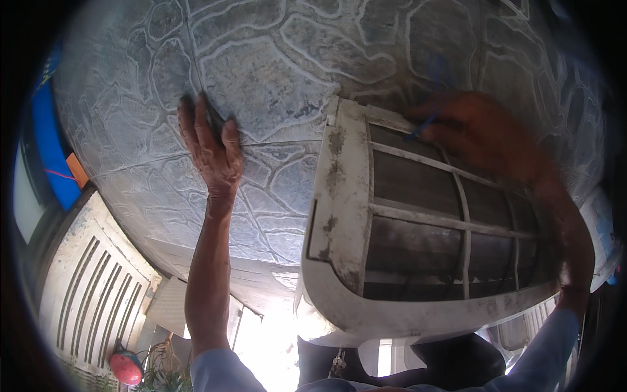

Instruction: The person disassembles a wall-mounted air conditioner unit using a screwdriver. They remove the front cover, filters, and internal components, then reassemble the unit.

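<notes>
My left hand (212, 147) lies with fingers spread on the grey stone-patterned tiled surface (264, 85), holding nothing. To its right is a dirty white air conditioner unit (341, 209), its ribbed grid of dark filter panels (415, 248) exposed. Dark grime marks the frame. Smeared by motion, my right hand (480, 130) is at the unit's upper edge, over the grid. A thin blue item (423, 125) shows at its fingertips, with another blue blur above; its exact kind is unclear.
A white slatted panel (98, 287) stands at lower left, beside a red rounded object (126, 368) and green plants (166, 375). A blue strip (55, 150) and an orange piece (77, 170) are at the left rim. Bright light floods the lower middle.
</notes>
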### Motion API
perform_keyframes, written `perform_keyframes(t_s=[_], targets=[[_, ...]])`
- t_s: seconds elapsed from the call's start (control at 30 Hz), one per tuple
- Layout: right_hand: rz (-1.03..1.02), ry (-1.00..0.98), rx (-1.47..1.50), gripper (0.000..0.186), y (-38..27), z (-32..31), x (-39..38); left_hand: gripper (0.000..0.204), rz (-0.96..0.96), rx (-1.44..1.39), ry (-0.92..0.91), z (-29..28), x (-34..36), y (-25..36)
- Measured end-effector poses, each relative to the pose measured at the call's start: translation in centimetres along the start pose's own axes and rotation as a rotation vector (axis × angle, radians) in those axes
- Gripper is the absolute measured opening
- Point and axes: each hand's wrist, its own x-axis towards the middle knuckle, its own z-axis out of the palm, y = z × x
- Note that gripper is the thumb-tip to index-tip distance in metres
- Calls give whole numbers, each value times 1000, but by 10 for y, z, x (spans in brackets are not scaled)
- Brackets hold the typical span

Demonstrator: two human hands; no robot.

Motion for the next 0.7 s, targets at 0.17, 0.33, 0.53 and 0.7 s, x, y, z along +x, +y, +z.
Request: perform_keyframes(t_s=[0.17,0.33,0.53,0.7], targets=[[263,88,163,29,-9,11,13,67,14,-27,46,16,3,1],[292,205,105,15,-19,26,13,65,2,-23,41,18,2,-4],[156,244,-1,17,-22,35,16,66,38,15,23,16,3,-7],[120,224,-113,16,-23,25,16,65,80,14,34,23,7,-9]])
